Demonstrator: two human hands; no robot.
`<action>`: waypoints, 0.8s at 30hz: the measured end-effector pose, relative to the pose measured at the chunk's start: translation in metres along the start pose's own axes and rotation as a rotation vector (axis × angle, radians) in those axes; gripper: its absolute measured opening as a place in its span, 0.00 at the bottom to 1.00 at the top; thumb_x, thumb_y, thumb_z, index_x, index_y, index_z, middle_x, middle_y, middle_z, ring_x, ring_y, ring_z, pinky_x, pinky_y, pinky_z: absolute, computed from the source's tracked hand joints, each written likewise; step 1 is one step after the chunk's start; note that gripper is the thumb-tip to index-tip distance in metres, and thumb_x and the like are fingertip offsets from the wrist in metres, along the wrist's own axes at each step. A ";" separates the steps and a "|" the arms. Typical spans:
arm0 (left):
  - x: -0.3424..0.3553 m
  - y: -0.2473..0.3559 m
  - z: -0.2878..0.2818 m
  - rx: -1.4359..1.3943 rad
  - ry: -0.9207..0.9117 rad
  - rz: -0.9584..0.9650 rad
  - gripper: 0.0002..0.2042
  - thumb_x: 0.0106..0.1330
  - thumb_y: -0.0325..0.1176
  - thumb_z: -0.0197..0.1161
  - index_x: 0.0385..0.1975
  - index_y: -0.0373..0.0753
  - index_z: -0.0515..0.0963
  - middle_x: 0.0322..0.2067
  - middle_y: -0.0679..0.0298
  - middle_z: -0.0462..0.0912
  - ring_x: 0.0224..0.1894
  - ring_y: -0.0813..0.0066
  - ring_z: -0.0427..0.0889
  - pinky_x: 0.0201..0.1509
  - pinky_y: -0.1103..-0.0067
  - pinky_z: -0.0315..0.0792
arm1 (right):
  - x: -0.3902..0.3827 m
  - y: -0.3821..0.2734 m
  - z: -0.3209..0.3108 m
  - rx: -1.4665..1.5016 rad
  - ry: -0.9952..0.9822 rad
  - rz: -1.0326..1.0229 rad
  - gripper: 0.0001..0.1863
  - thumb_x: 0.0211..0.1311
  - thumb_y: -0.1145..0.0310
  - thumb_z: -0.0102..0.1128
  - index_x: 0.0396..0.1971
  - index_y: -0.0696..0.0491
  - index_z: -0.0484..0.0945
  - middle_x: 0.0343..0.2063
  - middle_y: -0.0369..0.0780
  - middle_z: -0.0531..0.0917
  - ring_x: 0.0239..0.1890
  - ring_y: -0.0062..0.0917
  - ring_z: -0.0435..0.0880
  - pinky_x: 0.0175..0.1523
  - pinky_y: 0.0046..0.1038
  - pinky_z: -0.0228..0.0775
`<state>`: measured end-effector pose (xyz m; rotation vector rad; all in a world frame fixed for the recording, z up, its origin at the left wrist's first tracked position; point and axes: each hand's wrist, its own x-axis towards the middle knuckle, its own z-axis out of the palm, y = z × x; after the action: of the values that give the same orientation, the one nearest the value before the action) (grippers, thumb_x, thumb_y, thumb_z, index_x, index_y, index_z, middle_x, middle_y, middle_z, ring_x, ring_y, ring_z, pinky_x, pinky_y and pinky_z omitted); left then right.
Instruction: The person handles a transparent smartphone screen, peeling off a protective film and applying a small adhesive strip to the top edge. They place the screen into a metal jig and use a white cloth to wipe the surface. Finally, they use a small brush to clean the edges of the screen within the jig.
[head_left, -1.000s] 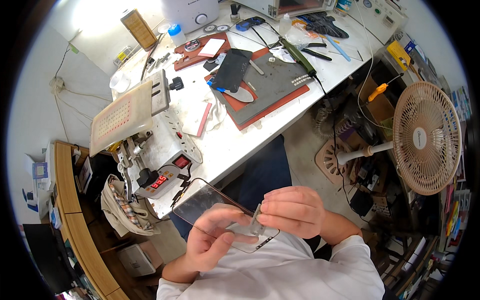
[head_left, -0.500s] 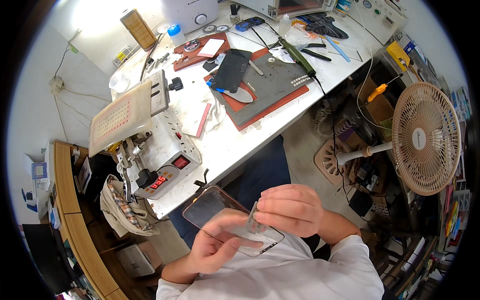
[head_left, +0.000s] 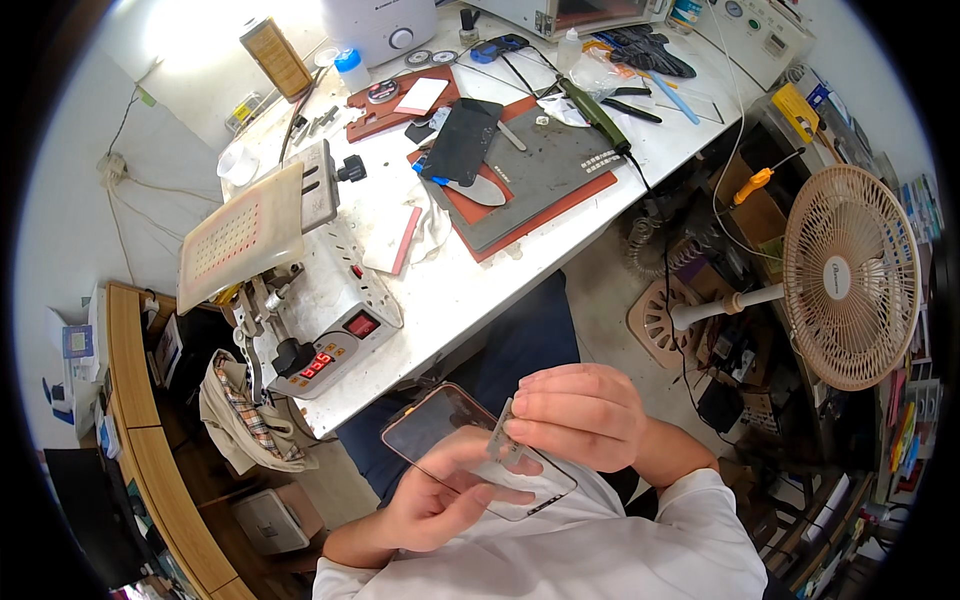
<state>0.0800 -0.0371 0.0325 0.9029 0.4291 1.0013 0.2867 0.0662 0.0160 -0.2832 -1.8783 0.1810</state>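
Observation:
My left hand (head_left: 435, 505) grips a clear phone glass panel (head_left: 432, 428) with a thin dark frame, held tilted above my lap in front of the table edge. Its fingers show through the glass from below. My right hand (head_left: 585, 412) pinches a small flat metal blade (head_left: 500, 432) between thumb and fingers. The blade's lower end rests on or just above the glass; I cannot tell which. The fingers hide its upper end.
Left on the white table (head_left: 450, 320) stands a heating machine (head_left: 335, 320) with a tilted plate. A dark phone screen (head_left: 465, 140) lies partly over a grey mat (head_left: 540, 175). A green-handled tool (head_left: 597, 115) rests beyond. To the right stands a fan (head_left: 850, 275).
The glass panel has shifted slightly right and down with my left hand. My right hand and the blade have barely moved.

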 end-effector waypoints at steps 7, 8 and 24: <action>-0.002 -0.002 0.002 -0.025 -0.040 -0.052 0.26 0.72 0.13 0.43 0.71 0.33 0.62 0.65 0.49 0.68 0.72 0.52 0.69 0.70 0.56 0.75 | 0.002 -0.001 -0.003 0.006 -0.037 0.009 0.12 0.55 0.73 0.70 0.40 0.59 0.87 0.45 0.43 0.84 0.41 0.32 0.87 0.45 0.33 0.89; -0.003 -0.003 0.002 -0.033 -0.046 -0.063 0.26 0.72 0.13 0.43 0.71 0.33 0.62 0.65 0.50 0.68 0.72 0.52 0.69 0.70 0.56 0.75 | 0.003 -0.001 -0.003 0.006 -0.038 0.010 0.12 0.55 0.73 0.70 0.40 0.59 0.87 0.45 0.43 0.84 0.41 0.32 0.87 0.45 0.33 0.89; -0.004 -0.007 0.004 -0.057 -0.092 -0.107 0.26 0.72 0.12 0.42 0.70 0.30 0.63 0.67 0.52 0.67 0.73 0.55 0.67 0.72 0.57 0.73 | 0.007 0.001 -0.004 0.005 -0.019 0.004 0.12 0.53 0.75 0.72 0.39 0.60 0.87 0.45 0.43 0.83 0.41 0.33 0.87 0.45 0.33 0.89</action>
<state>0.0843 -0.0444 0.0289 0.8625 0.3657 0.8670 0.2886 0.0695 0.0233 -0.2830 -1.8956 0.1919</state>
